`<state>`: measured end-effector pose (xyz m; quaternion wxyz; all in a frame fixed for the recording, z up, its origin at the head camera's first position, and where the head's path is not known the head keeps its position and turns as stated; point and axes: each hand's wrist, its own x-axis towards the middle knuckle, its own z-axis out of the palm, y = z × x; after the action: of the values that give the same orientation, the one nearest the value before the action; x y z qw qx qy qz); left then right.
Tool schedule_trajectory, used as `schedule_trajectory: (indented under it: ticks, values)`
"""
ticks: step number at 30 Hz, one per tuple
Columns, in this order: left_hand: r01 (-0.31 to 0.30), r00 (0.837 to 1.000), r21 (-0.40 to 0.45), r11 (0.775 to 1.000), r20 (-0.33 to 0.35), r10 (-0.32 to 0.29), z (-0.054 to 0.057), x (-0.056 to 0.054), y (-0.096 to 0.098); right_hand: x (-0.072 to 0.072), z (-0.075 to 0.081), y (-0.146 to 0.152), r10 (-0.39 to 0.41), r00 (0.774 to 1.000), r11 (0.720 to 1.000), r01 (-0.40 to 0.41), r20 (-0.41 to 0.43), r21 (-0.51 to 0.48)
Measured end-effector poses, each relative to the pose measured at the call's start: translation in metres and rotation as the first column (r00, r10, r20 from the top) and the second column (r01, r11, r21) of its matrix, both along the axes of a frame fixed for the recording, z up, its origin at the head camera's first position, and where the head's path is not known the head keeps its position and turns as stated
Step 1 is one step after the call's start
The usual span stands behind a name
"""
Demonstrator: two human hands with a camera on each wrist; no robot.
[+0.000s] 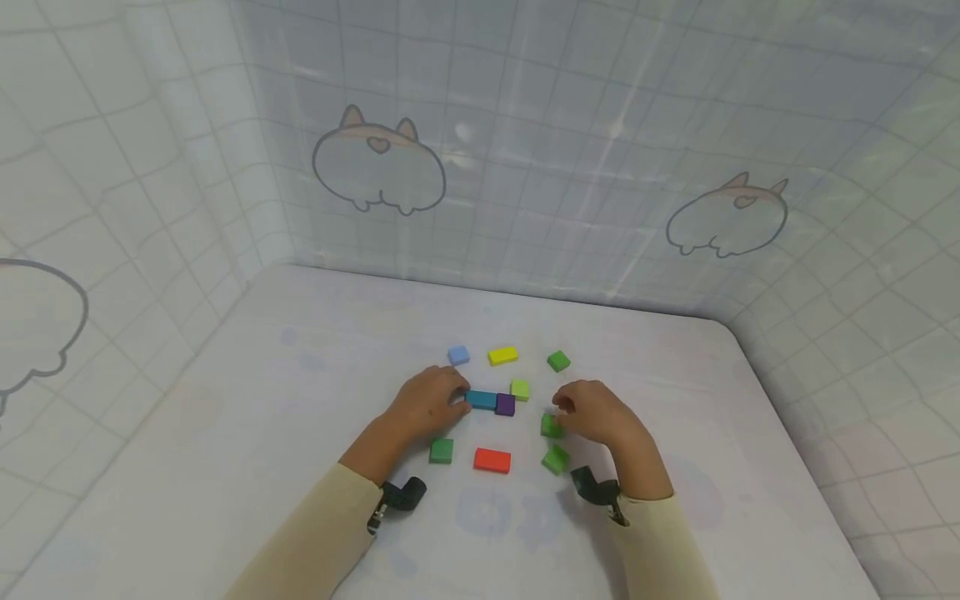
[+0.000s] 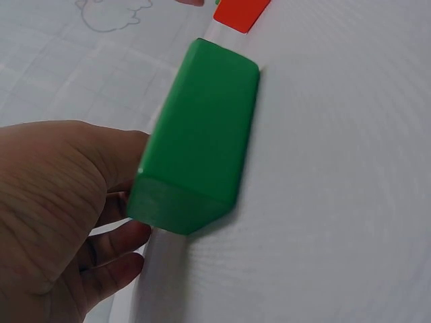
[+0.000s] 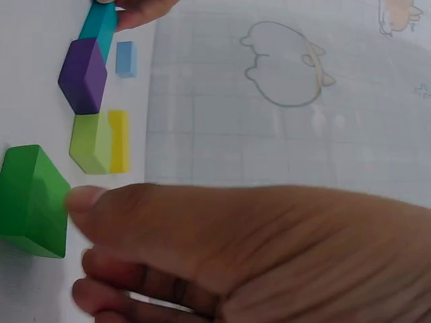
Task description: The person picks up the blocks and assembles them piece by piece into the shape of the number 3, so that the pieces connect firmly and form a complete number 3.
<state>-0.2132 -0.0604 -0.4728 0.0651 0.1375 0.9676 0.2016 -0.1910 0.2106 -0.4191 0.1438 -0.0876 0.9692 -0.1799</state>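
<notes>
My left hand (image 1: pixel 429 403) pinches the left end of a teal block (image 1: pixel 482 400) between thumb and fingers. Against that block's right end sits a purple block (image 1: pixel 506 405), and a lime-green block (image 1: pixel 520 390) lies at its upper right corner. My right hand (image 1: pixel 600 414) hovers to the right with fingers loosely bent and nothing between them. Just below its thumb is a green block (image 1: pixel 549 427), partly covered in the head view; in the right wrist view the thumb tip (image 3: pixel 84 200) appears beside this block, and whether they touch I cannot tell.
Behind lie a light blue block (image 1: pixel 459 356), a yellow block (image 1: pixel 503 356) and a green block (image 1: pixel 558 361). Nearer are a dark green block (image 1: pixel 442 451), a red block (image 1: pixel 492 460) and another green block (image 1: pixel 556 459). Tile-patterned walls (image 1: pixel 525 208) enclose the white surface (image 1: pixel 360 317).
</notes>
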Motion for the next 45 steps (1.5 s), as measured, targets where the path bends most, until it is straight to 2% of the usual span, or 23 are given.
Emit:
schedule_trajectory:
  ticks: [4,12,19,29,45]
  values:
    - [0.004,1.0,0.003,1.0,0.001,-0.004,-0.001,0.0,-0.001,0.002,-0.001,0.0,-0.027,0.998,0.999,0.025,0.051,0.037]
    - [0.014,1.0,0.007,1.0,0.007,-0.014,-0.002,0.0,-0.002,0.002,-0.003,-0.003,-0.069,0.993,0.997,0.067,0.091,0.023]
    - [0.011,1.0,0.006,1.0,0.001,-0.011,-0.002,-0.001,-0.003,0.0,-0.005,-0.008,-0.059,0.995,0.998,0.057,0.081,0.027]
    - [0.006,1.0,0.01,1.0,-0.001,-0.006,-0.001,0.0,-0.003,0.002,-0.007,-0.013,-0.053,0.992,0.998,0.05,0.112,0.022]
    - [0.017,1.0,0.016,1.0,-0.005,-0.017,0.001,0.001,-0.002,0.002,-0.012,-0.025,-0.049,0.993,0.998,0.054,0.107,-0.037]
